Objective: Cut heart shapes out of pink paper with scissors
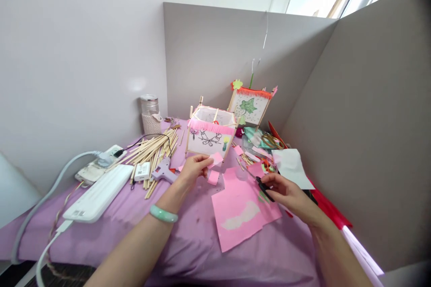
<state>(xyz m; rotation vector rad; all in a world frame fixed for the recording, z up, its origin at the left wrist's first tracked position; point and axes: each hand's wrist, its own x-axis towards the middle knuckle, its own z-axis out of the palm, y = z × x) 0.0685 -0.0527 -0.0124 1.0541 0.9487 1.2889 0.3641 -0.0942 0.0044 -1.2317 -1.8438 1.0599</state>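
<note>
My left hand [193,168] pinches a small pink paper piece [216,158] just in front of a paper lantern with a pink fringe and a drawn butterfly [209,136]. A green bangle [163,214] circles that wrist. My right hand [284,190] is closed around black-handled scissors [261,185], whose blades point left over a large pink paper sheet [240,208]. A smaller pink scrap [213,177] lies on the purple cloth [188,246] between the hands.
A second lantern with orange fringe and a green leaf [249,105] stands behind. Wooden sticks [153,150], a purple glue gun [164,171], a power strip [97,166], a white flat device [99,193], a jar [150,114] and white paper [291,166] lie around. Grey partitions enclose the table.
</note>
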